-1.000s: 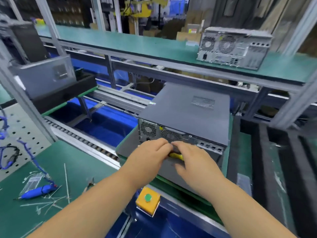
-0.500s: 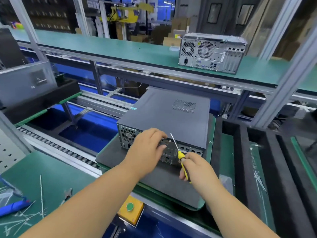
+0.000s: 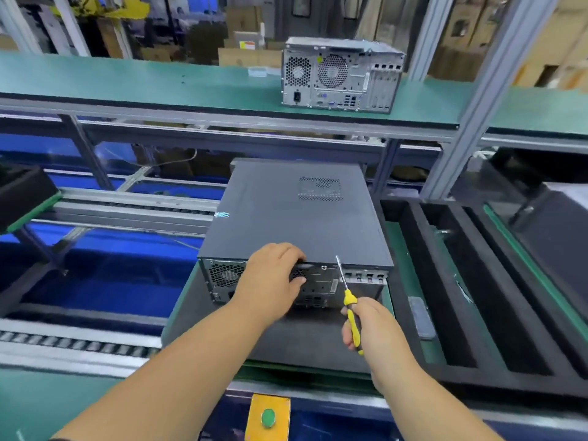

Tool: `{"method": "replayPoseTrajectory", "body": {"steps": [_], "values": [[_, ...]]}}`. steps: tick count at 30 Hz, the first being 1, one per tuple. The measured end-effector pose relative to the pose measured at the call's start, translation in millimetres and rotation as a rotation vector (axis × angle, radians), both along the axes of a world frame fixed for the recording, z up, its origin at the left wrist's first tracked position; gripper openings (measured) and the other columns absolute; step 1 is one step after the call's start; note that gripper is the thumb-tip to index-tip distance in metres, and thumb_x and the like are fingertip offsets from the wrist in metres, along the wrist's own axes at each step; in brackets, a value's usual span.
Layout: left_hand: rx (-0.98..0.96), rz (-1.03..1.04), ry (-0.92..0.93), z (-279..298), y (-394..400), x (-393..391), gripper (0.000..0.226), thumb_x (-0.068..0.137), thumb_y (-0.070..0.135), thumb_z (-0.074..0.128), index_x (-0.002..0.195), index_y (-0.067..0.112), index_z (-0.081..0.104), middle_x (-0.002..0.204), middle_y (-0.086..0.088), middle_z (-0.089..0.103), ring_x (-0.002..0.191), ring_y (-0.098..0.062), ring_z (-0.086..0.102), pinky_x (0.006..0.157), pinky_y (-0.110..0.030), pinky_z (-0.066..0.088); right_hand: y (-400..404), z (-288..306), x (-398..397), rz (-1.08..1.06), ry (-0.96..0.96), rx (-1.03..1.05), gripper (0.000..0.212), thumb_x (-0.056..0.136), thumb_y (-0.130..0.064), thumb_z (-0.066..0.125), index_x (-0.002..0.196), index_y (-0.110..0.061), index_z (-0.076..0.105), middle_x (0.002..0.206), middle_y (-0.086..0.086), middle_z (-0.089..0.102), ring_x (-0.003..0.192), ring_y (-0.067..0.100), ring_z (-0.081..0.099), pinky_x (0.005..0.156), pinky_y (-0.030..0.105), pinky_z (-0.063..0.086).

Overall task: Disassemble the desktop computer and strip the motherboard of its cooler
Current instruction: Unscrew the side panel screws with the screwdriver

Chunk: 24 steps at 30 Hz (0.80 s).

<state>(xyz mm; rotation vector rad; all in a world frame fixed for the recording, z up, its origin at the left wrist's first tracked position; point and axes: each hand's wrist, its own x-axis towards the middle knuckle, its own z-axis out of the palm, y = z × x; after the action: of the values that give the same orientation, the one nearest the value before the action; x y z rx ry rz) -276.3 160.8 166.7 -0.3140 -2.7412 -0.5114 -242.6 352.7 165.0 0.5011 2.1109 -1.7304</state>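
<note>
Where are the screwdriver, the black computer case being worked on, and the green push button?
screwdriver (image 3: pixel 352 316), head view, on its yellow handle.
black computer case (image 3: pixel 286 218), head view, on its flat top panel.
green push button (image 3: pixel 268 418), head view, on the button's green cap.

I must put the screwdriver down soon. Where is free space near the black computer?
The dark mat is bare in front of the computer, between both hands. The black foam tray at right has free slots. The computer's rear is crowded by the left hand and the screwdriver.
</note>
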Motion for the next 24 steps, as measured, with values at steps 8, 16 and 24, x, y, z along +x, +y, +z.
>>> {"method": "replayPoseTrajectory", "body": {"steps": [8,16,24], "values": [[0.061,-0.122,-0.005,-3,43,-5,0.041,0.086,0.031,0.067,0.125,0.021,0.057,0.128,0.008,0.054,0.122,-0.014,0.045,0.106,-0.028,0.033,30,-3,0,-0.169,-0.039,-0.006,0.026,0.093,-0.019,0.039,0.092,-0.012,0.064,0.048,0.006,0.055,0.051,0.020,0.047,0.057,0.032,0.039],[0.059,-0.209,-0.030,-2,98,-30,0.038,0.086,0.022,0.067,0.123,0.021,0.058,0.129,0.009,0.055,0.121,-0.014,0.047,0.104,-0.025,0.034,61,-6,0,-0.197,-0.044,-0.034,0.026,0.093,-0.019,0.039,0.091,-0.012,0.065,0.047,0.003,0.053,0.048,0.016,0.044,0.052,0.027,0.036],[0.234,-0.141,-0.100,-8,111,-46,0.030,0.089,0.016,0.064,0.118,0.024,0.067,0.122,0.012,0.063,0.120,-0.012,0.048,0.104,-0.030,0.039,64,-1,0,-0.182,-0.082,-0.018,0.025,0.095,-0.017,0.039,0.089,-0.013,0.063,0.045,0.002,0.050,0.052,0.018,0.044,0.057,0.028,0.036]]}}
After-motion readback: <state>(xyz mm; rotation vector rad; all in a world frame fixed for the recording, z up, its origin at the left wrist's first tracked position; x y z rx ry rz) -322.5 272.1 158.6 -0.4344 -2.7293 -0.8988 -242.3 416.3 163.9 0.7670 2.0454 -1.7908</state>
